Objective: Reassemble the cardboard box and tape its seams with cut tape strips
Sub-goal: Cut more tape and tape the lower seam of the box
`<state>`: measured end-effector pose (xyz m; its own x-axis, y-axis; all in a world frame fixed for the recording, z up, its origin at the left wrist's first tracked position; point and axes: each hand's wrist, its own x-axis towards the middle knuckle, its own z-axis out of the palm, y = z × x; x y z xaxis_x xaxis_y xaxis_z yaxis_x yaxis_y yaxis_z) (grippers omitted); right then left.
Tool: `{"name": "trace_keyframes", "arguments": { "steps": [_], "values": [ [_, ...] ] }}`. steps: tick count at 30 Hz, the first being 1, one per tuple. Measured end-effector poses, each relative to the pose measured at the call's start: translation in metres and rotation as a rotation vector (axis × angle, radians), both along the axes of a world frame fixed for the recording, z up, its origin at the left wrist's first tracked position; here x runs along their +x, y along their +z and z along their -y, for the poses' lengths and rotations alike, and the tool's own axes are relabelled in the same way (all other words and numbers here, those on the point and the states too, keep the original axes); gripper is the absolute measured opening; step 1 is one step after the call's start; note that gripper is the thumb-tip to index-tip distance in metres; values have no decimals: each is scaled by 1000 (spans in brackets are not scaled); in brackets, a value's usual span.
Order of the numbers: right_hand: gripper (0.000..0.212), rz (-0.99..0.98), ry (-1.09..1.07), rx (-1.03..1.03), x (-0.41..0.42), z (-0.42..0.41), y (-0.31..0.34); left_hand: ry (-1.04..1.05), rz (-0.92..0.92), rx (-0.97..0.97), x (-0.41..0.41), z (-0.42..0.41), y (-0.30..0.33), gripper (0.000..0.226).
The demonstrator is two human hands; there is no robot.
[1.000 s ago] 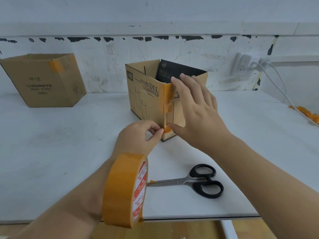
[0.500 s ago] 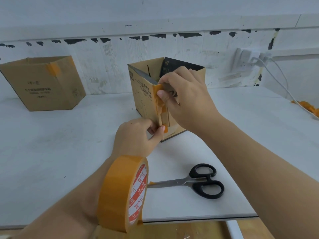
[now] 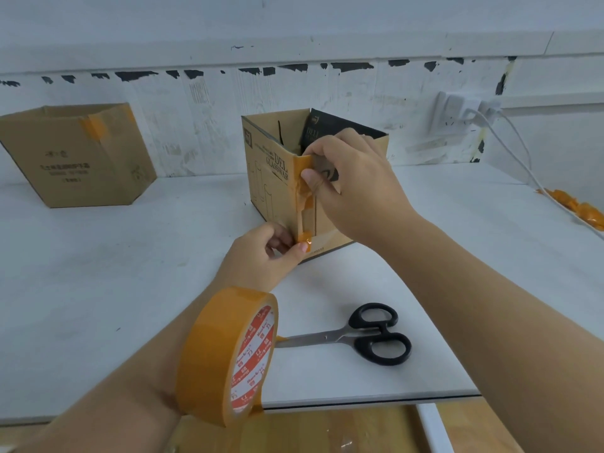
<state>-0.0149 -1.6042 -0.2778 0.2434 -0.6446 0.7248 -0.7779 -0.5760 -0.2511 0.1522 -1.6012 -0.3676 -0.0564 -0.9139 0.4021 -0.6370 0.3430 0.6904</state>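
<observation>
An open-topped cardboard box (image 3: 271, 178) printed "DEL GLASSWAR" stands upright mid-table, one corner towards me. An orange tape strip (image 3: 302, 191) runs crumpled down that corner seam. My right hand (image 3: 353, 188) grips the box's top corner, thumb pressing the upper tape. My left hand (image 3: 261, 256) is at the bottom of the corner, its thumb and curled fingers pinching the strip's lower end. An orange tape roll (image 3: 228, 354) hangs round my left forearm. Black-handled scissors (image 3: 369, 335) lie on the table near the front edge.
A second cardboard box (image 3: 75, 158), taped at one corner, sits at the back left against the wall. A wall socket with a white cable (image 3: 510, 132) is at the back right, with orange tape scraps (image 3: 581, 209) at the table's right edge.
My right hand went from lying flat on the box's side to gripping the top corner with its thumb on the tape. The box turned a little. My left hand stayed at the bottom.
</observation>
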Motion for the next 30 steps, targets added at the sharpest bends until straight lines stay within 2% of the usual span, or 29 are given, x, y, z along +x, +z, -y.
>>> {"name": "trace_keyframes", "arguments": {
  "steps": [3, 5, 8, 11, 15, 22, 27, 30],
  "values": [
    [34, -27, 16, 14, 0, -2, 0, -42, -65, 34, 2, 2, 0, 17],
    [44, 50, 18, -33, 0, -10, -7, -68, -132, 60, 3, 4, -1, 18],
    [28, 299, -37, -97, 1, -26, -33, -115, -232, 102, 6, 7, -2, 18],
    [16, 317, -51, 195, 1, -28, -63, -164, -312, 123, 7, 9, -3, 13],
    [24, 244, -94, 455, 4, -18, -78, -147, -265, 128, 7, 12, -5, 13],
    [17, 281, -119, 551, 1, -11, -84, -155, -247, 136, 7, 12, -6, 20],
    [28, 385, -85, 591, 5, -10, -83, -172, -260, 122, 7, 11, -5, 19],
    [18, 366, -87, 596, 4, -8, -83, -157, -241, 112, 8, 12, -8, 17]
  ]
}}
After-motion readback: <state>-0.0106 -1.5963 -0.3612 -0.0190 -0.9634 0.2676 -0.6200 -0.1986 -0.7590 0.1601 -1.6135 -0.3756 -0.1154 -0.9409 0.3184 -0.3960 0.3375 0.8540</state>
